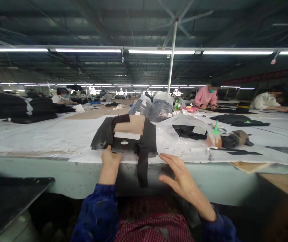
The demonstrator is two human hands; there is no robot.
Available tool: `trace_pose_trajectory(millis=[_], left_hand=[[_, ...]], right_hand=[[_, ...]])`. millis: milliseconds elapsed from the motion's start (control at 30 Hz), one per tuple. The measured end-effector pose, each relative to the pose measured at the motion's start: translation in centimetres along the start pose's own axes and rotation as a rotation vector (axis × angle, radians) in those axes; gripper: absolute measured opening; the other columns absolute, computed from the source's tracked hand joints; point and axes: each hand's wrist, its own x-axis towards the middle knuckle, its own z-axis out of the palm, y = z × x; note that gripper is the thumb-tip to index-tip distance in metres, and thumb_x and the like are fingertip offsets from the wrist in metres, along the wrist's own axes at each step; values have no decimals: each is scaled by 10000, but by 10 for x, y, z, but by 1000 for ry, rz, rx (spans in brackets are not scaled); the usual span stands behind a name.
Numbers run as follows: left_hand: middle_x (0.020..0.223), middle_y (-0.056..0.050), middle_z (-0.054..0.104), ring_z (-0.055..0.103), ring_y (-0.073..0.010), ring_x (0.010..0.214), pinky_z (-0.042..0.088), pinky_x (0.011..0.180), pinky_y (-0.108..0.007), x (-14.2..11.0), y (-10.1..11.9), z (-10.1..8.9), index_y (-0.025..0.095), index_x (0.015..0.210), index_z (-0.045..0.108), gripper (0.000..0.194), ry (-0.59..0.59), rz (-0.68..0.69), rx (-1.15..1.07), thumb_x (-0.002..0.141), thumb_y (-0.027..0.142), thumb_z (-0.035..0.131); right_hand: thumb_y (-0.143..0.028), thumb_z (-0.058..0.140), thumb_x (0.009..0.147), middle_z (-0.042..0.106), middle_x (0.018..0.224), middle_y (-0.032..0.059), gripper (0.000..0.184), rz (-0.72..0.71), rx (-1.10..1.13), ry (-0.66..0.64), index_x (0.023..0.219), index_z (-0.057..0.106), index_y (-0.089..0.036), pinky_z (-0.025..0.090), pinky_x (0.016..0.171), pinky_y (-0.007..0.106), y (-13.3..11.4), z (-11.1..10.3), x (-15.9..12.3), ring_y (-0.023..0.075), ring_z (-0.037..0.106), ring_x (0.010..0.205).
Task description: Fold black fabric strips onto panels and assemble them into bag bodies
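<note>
A dark fabric piece (149,132) lies at the table's near edge, right in front of me. On it rests an open brown cardboard piece (129,123) with a white strip along its lower side. One black band (143,166) hangs from the fabric down over the table edge. My left hand (110,161) is closed on the near left edge of the fabric, its fingertips partly hidden beneath. To the right, my right hand (180,176) is open with fingers stretched out and thumb apart. Its fingertips are close to the fabric's right corner, and it holds nothing.
Two filled plastic bags (161,107) stand behind the fabric. Right of it lie a clear plastic bag (169,129) with black pieces, a green-tipped bottle (216,129) and a dark bundle (231,141). Black stacks (33,107) sit far left. A person in pink (205,96) works across the table.
</note>
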Motion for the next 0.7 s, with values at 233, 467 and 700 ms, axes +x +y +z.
trace_pose_trajectory(millis=[233, 467, 700], left_hand=[[768, -57, 624, 637, -161, 691, 576, 756, -360, -44, 5, -18, 166, 809, 554, 208, 153, -81, 174, 921, 126, 384], [828, -122, 699, 662, -223, 742, 551, 708, -356, -70, 12, -61, 114, 873, 657, 194, -271, 131, 949, 826, 299, 620], [1397, -122, 461, 406, -314, 1262, 387, 1024, -514, -58, 0, -45, 272, 1321, 550, 654, -779, 990, 1884, 741, -30, 522]], right_hand=[[-384, 571, 935, 618, 1221, 108, 544, 58, -84, -162, 1434, 418, -231, 481, 937, 482, 0, 39, 25, 292, 531, 1129], [-394, 507, 953, 629, 1019, 127, 399, 215, -137, 39, 1271, 586, -166, 483, 808, 416, -8, 35, 53, 283, 575, 948], [-423, 427, 974, 651, 615, 41, 438, 585, 127, -489, 701, 671, -182, 438, 602, 284, -19, 20, 7, 182, 620, 596]])
